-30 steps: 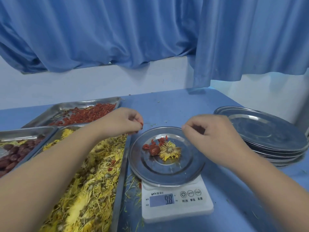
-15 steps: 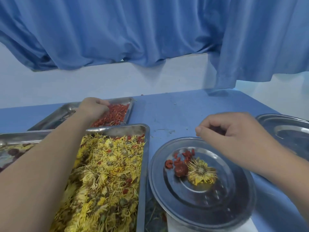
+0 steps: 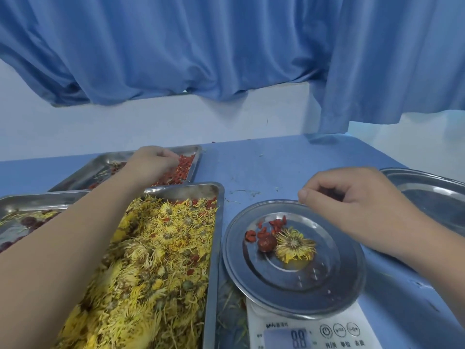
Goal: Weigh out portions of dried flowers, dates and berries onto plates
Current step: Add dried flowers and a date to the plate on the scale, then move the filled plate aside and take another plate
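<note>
A round steel plate [image 3: 327, 285] sits on a white digital scale [image 3: 276, 331] whose display reads 8.8. On the plate lie a yellow dried flower [image 3: 295, 245], one dark red date [image 3: 266, 243] and a few red berries [image 3: 273, 224]. My left hand [image 3: 151, 162] reaches into the far berry tray [image 3: 197, 158], its bunched fingertips pinching berries there. My right hand [image 3: 352, 207] hovers over the plate's far rim, fingers curled round something dark red in the palm, apparently berries.
A long tray [image 3: 218, 222] heaped with yellow dried flowers lies under my left forearm. A tray of dates [image 3: 22, 200] is at the left edge. Stacked steel plates [image 3: 432, 197] stand at the right. Behind the blue table are a wall and a blue curtain [image 3: 226, 46].
My left hand left the plate and moved back-left into the berry tray. The scale reading fell from 9.8 to 8.8. My right hand stayed over the plate. The camera shifted left.
</note>
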`<act>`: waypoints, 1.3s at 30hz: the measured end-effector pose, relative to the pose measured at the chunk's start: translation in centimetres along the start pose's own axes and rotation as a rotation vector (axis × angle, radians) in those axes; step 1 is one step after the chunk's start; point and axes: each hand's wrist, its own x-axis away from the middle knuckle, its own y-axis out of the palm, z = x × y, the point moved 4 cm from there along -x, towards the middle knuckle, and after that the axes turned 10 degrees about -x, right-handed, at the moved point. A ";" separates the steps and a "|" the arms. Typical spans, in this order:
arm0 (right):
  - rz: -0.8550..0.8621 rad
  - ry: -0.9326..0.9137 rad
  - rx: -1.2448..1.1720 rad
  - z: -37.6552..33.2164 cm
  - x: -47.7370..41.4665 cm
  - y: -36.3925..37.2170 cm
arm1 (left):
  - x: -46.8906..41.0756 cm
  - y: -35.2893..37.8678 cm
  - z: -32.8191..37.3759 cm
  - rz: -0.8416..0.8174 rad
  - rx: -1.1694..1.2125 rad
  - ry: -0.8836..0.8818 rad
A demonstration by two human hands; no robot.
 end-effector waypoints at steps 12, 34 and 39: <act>0.020 0.368 0.272 4.3 6.9 -2.1 | 12.9 5.1 7.7 -0.461 -0.330 0.074; 0.090 0.716 -0.884 5.3 -8.2 6.1 | 4.0 0.7 4.2 -0.228 0.599 -0.153; 0.175 0.764 -0.915 8.0 -14.3 9.6 | 1.4 -0.1 2.8 -0.153 0.541 -0.201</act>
